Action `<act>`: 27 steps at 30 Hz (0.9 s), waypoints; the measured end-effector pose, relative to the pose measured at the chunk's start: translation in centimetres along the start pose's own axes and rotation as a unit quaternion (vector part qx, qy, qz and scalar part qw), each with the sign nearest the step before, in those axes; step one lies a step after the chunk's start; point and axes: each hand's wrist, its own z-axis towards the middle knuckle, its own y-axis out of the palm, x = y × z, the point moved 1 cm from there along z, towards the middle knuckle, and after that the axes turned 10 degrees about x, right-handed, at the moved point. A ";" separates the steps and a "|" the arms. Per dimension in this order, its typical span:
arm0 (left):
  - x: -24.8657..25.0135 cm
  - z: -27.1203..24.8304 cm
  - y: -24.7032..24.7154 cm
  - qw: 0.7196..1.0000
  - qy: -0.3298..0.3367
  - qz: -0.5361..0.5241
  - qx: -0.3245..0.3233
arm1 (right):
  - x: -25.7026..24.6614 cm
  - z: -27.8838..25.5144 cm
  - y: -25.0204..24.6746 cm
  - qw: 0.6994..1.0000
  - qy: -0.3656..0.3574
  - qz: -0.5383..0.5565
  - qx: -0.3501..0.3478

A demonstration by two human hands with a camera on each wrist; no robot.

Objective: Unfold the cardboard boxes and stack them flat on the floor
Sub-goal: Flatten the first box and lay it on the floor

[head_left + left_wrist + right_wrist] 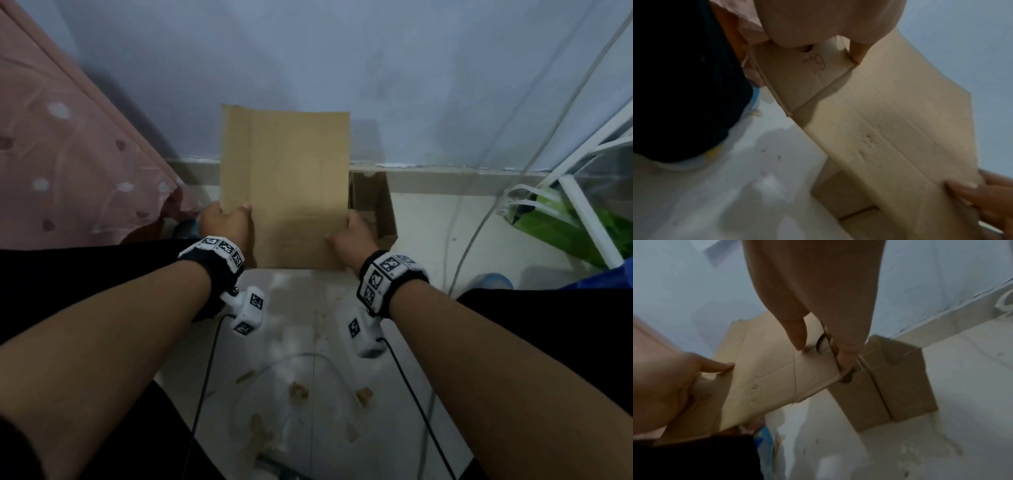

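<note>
Two hands [226,222] [349,233]; two cardboard boxes – flattened box [287,185], perhaps one folded box [373,209].

A "6" on the cardboard flap [813,76]

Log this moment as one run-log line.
left hand: grips flattened cardboard left edge | right hand: grips its right edge | cardboard: held up off floor | second box: behind, still folded, by wall

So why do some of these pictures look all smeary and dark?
Head view: dim, bluish light, yet fairly sharp; the flattened cardboard box that the left hand and right hand grip has clean edges, while the wall lines bend from the wide lens. Left wrist view: the cardboard and floor smear with blur. Right wrist view: blurry too, with the standing box soft-edged.
</note>
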 end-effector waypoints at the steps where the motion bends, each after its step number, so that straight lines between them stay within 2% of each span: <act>1: -1.0 1.1 -0.2 1.000 0.006 0.017 0.021 | 0.8 0.2 1.8 1.000 0.009 -0.006 -0.028; 4: -4.6 3.5 -0.7 0.996 0.026 0.064 0.051 | 3.0 0.2 6.0 0.994 0.050 0.013 -0.094; 6: -7.0 4.9 -0.6 0.994 0.017 0.082 0.067 | 4.6 1.2 8.4 0.992 0.059 -0.002 -0.110; 11: -11.4 6.8 0.4 0.984 0.003 0.176 0.029 | 9.0 4.7 12.1 0.989 0.057 -0.050 -0.128; 14: -13.0 7.1 2.3 0.978 0.002 0.210 -0.009 | 11.3 6.0 12.5 0.994 0.063 -0.056 -0.076; 17: -13.9 6.2 5.5 0.972 0.041 0.225 -0.061 | 14.1 6.1 11.6 0.990 0.110 -0.074 0.041; 19: -14.6 4.9 7.9 0.964 0.075 0.224 -0.120 | 16.2 6.0 10.5 0.978 0.163 -0.082 0.105; 21: -15.1 3.7 9.7 0.959 0.079 0.214 -0.167 | 18.1 5.9 9.4 0.967 0.196 -0.098 0.128; 23: -15.7 2.9 11.1 0.958 0.071 0.211 -0.179 | 19.5 6.0 8.8 0.964 0.204 -0.113 0.132; 27: -16.7 3.3 11.1 0.968 0.073 0.200 -0.130 | 20.1 6.1 9.4 0.980 0.158 -0.061 0.106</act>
